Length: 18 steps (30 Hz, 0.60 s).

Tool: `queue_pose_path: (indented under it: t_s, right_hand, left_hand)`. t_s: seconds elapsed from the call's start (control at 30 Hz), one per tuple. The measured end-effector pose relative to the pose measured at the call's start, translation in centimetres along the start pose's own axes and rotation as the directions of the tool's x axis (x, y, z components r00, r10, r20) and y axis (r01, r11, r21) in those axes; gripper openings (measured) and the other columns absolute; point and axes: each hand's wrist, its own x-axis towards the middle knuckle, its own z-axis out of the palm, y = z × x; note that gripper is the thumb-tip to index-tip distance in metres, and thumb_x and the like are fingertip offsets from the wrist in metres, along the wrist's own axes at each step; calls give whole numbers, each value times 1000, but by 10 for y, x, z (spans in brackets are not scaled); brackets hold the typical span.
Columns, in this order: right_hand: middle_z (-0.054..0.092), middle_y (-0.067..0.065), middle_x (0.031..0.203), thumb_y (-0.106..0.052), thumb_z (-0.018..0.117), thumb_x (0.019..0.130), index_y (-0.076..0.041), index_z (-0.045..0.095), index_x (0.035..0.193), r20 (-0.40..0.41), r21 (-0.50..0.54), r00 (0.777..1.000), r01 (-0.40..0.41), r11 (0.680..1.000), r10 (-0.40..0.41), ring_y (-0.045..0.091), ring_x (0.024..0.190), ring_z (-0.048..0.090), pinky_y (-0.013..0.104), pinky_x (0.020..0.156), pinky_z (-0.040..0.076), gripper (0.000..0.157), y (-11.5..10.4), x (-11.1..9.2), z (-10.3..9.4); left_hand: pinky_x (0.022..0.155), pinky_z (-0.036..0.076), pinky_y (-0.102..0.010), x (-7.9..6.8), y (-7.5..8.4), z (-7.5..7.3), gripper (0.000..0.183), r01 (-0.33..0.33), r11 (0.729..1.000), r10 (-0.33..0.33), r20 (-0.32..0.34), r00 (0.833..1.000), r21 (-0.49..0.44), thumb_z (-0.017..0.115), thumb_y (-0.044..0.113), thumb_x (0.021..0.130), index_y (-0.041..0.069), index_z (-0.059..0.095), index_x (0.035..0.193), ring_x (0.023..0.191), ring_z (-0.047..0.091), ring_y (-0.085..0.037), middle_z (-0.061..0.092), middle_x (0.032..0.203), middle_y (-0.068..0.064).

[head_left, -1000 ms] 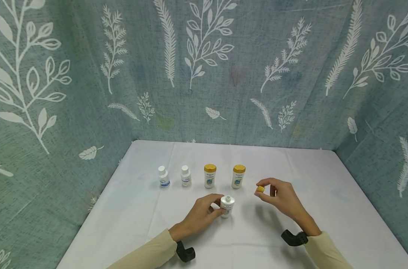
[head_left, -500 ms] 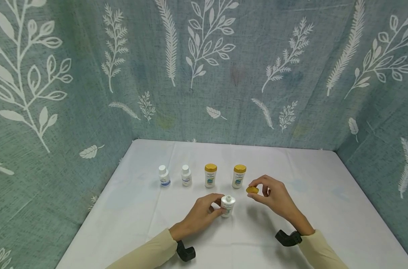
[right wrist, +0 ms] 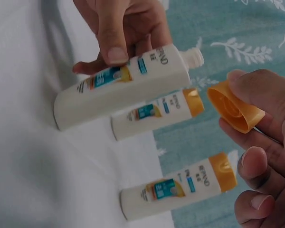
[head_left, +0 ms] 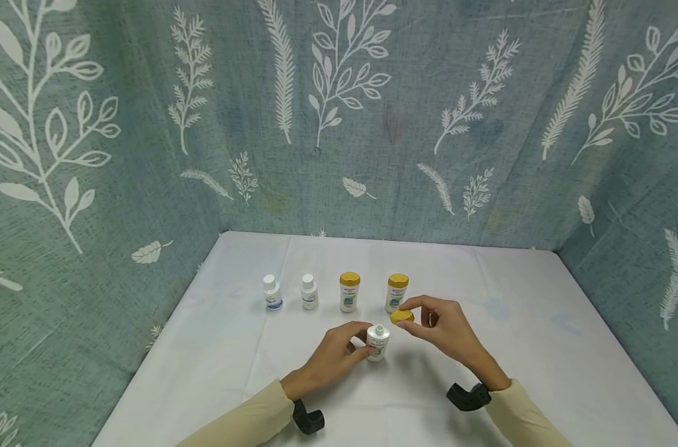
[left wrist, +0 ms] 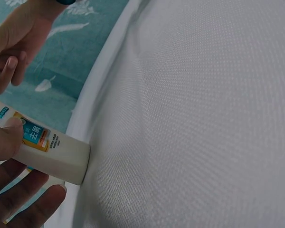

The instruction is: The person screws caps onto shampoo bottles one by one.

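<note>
My left hand [head_left: 330,355] grips a white shampoo bottle [head_left: 377,349] that stands upright on the table, thumb on its near side. Its cap is off and the bare neck shows, clearest in the right wrist view. Between thumb and fingers of my right hand [head_left: 444,324] is an orange-yellow flip cap [head_left: 402,316], a little right of and above the bottle's neck, not touching it. The right wrist view shows the cap's [right wrist: 235,108] hollow underside turned toward the bottle [right wrist: 123,88]. In the left wrist view the label faces the camera and the bottle's [left wrist: 61,159] top is cut off.
Two capped shampoo bottles, one in the middle [head_left: 349,293] and one to its right [head_left: 396,294], stand in a row behind the hands. Left of them are two smaller white-capped bottles, a nearer one [head_left: 309,293] and an outer one [head_left: 272,294]. A patterned curtain [head_left: 339,155] encloses the white-covered table [head_left: 249,385].
My right hand has moved left with the cap, from well right of the bottle to close beside its neck, and the cap has turned. The left hand and bottle have stayed put.
</note>
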Motion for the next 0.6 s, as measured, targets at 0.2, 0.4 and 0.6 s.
queue_pose_path:
  t_s: [0.2,0.4,0.6]
  right_hand:
    - [56,-11,63,-28,85,87,-30,74,111,19,50,1000,-5,999,4,7,51,45,24,43,38,26,-4,2,8]
    - [56,-12,64,-27,85,88,-30,75,111,32,109,999,8,994,-12,7,51,44,24,43,37,26,-8,4,15]
    - [56,-11,64,-23,85,88,-29,75,111,48,139,998,29,990,-36,6,51,44,22,44,37,26,-10,4,21]
  left_hand:
    - [76,57,-23,-1,0,0,38,-15,1000,15,1,1000,-7,75,19,97,14,63,132,105,65,-7,69,117,5]
    - [76,57,-23,-1,-2,0,38,-22,1000,22,1,1000,-11,75,19,96,14,63,132,105,65,-7,69,118,5]
    - [76,57,-23,0,-1,0,40,-18,1000,18,-3,1000,-12,76,20,96,16,63,133,105,65,-7,69,117,6]
